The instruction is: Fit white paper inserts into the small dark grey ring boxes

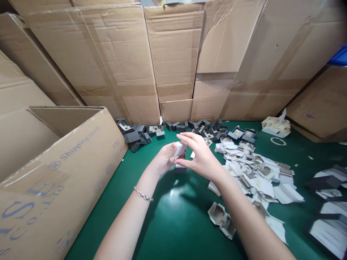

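My left hand is closed around a small white piece, held above the green table. A silver bracelet hangs on that wrist. My right hand comes in from the right, its fingers curved over the white piece and its thumb low beside a small dark grey box just under both hands. I cannot tell whether the grey box is held or resting on the table.
A heap of small grey boxes lies along the back, some open with gold items. White paper pieces spread to the right. A large open carton stands at left. Cardboard sheets wall the back. Dark trays sit at right.
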`<state>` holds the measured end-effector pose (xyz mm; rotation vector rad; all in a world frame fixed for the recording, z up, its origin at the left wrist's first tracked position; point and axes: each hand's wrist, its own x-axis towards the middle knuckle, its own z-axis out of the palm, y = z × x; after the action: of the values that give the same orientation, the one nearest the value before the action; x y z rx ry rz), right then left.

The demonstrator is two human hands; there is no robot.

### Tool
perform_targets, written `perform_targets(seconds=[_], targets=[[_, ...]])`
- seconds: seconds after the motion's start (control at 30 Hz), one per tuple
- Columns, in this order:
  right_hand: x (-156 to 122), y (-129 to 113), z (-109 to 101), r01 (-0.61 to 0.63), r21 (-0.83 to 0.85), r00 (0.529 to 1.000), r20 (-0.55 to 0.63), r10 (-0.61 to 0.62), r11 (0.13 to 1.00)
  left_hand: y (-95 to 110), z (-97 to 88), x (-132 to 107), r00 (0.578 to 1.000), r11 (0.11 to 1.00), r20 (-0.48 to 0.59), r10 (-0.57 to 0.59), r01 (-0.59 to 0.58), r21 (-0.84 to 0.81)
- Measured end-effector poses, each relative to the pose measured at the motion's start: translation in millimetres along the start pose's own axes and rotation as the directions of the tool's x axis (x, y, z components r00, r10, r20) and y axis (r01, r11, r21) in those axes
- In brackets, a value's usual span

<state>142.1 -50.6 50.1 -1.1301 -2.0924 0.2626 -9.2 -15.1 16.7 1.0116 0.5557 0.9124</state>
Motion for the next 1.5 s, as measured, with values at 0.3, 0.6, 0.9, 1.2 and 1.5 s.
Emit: perform_targets(seconds=[0.3, 0.6, 0.9, 1.2, 1.5], targets=[[-4.8, -9.6, -28.3, -0.167, 0.108, 0.936, 0.330, 0.123, 0.980, 27.8, -13.0, -12.7, 0.973, 0.919, 0.194, -0.129, 0.044, 0.392], [-6.3, -21.2, -27.0, -0.207, 0.157, 0.821, 0.565, 0.084, 0.966, 35.1, -14.6, -18.5, 0.862, 0.759, 0.326, -0.389, 0.099, 0.644], [-4.7, -20.4, -24.6, -0.206, 0.201, 0.811, 0.582, 0.053, 0.958, 24.5, -21.8, -14.6, 0.830, 0.764, 0.374, -0.414, 0.093, 0.639], [-4.7, -14.9, -25.9, -0.184, 0.231, 0.837, 0.547, 0.029, 0.955, 23.2, -21.5, -11.9, 0.840, 0.811, 0.392, -0.376, 0.094, 0.577], [-3.9, -10.7, -26.5, -0.200, 0.278, 0.833, 0.554, 0.013, 0.940, 24.0, -18.0, -12.4, 0.846, 0.801, 0.355, -0.398, 0.132, 0.584]])
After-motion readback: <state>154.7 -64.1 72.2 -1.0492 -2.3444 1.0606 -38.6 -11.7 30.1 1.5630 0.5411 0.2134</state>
